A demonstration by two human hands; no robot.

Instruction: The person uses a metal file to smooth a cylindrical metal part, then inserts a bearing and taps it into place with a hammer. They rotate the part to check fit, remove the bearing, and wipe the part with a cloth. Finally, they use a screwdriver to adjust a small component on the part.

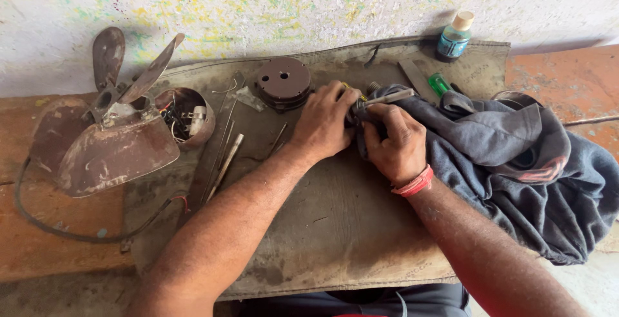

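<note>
Both hands meet near the middle of the desk (58,240), over a worn grey-green mat (335,227) that covers most of it. The left hand (324,122) is curled down around a small dark part (353,116), which is mostly hidden between the two hands, so I cannot tell what it is. The right hand (394,144), with a red thread band (412,183) at its wrist, is closed around a fold of dark grey cloth (509,162) pressed against that same part. A thin metal shaft (389,97) pokes out at about 2 o'clock from above the right hand's fingers.

The cloth spreads from the hands toward 3 and 4 o'clock. At 11 o'clock from the hands lies a round brown motor cover (284,82). Farther off at 9 o'clock sits a rusty fan blade assembly (106,130), with an open casing (187,116) full of wires just beside it. A small blue bottle (454,37) stands at 1 o'clock against the paint-speckled wall (258,8).
</note>
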